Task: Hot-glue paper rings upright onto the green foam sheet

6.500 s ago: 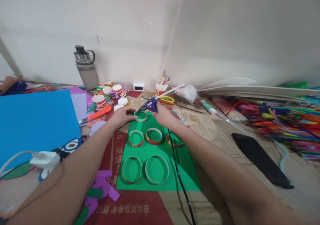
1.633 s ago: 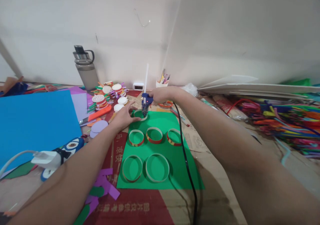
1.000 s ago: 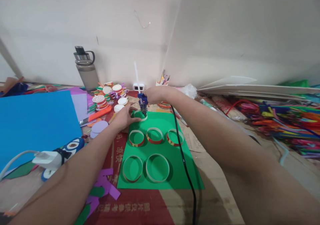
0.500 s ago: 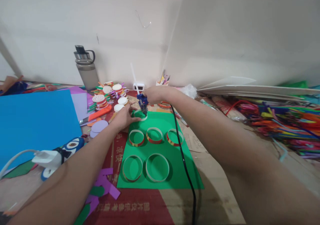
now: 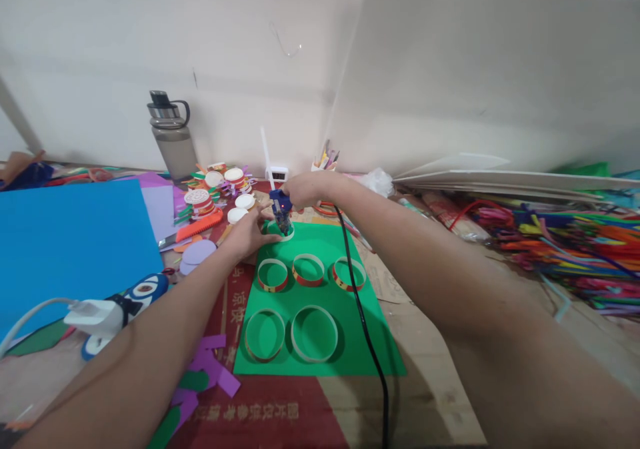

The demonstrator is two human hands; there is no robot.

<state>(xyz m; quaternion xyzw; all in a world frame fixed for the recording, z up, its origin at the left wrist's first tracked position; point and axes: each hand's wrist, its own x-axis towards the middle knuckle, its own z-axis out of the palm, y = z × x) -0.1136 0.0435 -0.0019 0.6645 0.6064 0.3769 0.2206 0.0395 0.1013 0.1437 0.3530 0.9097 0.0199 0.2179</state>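
My right hand is wrapped round a blue glue gun, with a white glue stick jutting from its top and the nozzle pointing down. The nozzle is at the farthest paper ring, near its inner wall. Thumb and fingers of my left hand grip that ring from the left; part of it is hidden behind them. Beneath lies a green sheet, on which several other red-and-white paper rings stand, among them a middle ring and a large near ring.
The gun's black cord crosses the sheet's right side. To the left are an orange utility knife, white discs, a blue sheet and a plug. A bottle stands behind; pipe cleaners lie right.
The glue gun and my right hand have shifted slightly left and down along the far ring. The cord moved left with them. My left hand stays at the ring.
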